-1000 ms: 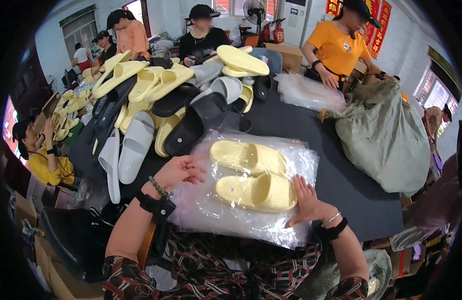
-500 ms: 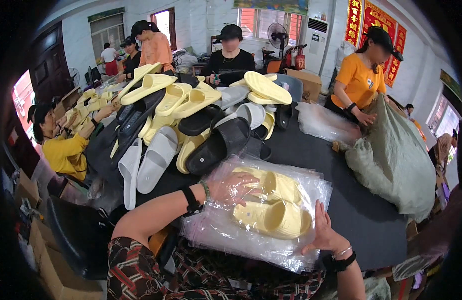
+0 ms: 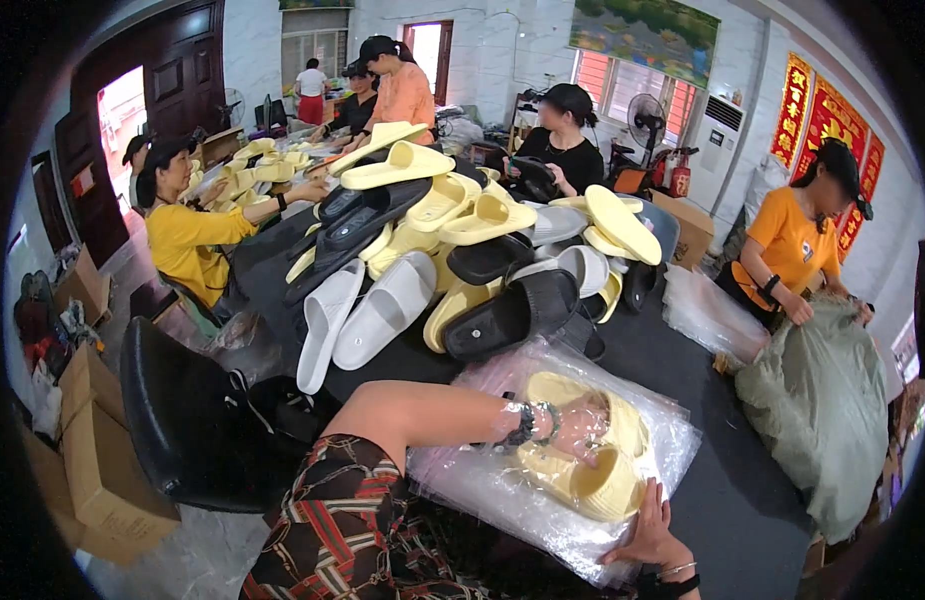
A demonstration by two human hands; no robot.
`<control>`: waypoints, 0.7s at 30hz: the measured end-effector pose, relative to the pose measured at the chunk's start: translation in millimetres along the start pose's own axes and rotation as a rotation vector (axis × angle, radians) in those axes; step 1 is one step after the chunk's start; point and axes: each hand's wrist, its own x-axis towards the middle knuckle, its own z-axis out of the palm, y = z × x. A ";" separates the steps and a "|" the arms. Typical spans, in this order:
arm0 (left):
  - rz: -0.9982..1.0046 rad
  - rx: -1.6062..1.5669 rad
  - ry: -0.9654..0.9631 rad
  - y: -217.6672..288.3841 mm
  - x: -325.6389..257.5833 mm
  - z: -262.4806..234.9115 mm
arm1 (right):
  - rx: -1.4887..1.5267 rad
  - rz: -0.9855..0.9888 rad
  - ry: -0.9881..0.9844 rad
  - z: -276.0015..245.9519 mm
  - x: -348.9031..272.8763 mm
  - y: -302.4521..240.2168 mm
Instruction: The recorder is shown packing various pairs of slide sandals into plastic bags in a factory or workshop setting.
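A pair of yellow slide slippers lies inside a clear plastic bag, on a stack of similar bags at the table's near edge. My left hand reaches into the bag up to the wrist. Its fingers are closed on the slippers between their straps, partly blurred by shine on the plastic. My right hand is open at the bag's right near corner, thumb spread and fingertips against the plastic beside the nearer slipper.
A heap of yellow, grey and black slippers covers the far middle of the dark table. More clear bags lie at right. There a person in orange handles a big green sack. A black chair and cardboard boxes stand left.
My left hand has pushed rightward, deeper over the slippers, and the slippers have slid toward the bag's right end. My right hand stays at that end. The view has turned left.
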 end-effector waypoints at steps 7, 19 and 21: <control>-0.138 0.072 0.132 1.9 0.5 22.4 | 0.082 -0.003 0.031 0.1 -5.0 -5.5; -0.464 -0.268 0.280 -43.2 -182.3 -43.6 | -0.057 -0.047 0.074 -9.6 -5.0 -14.6; -0.708 -0.324 0.351 -36.9 -215.4 -68.3 | -0.050 -0.042 0.076 -11.5 -9.0 -14.8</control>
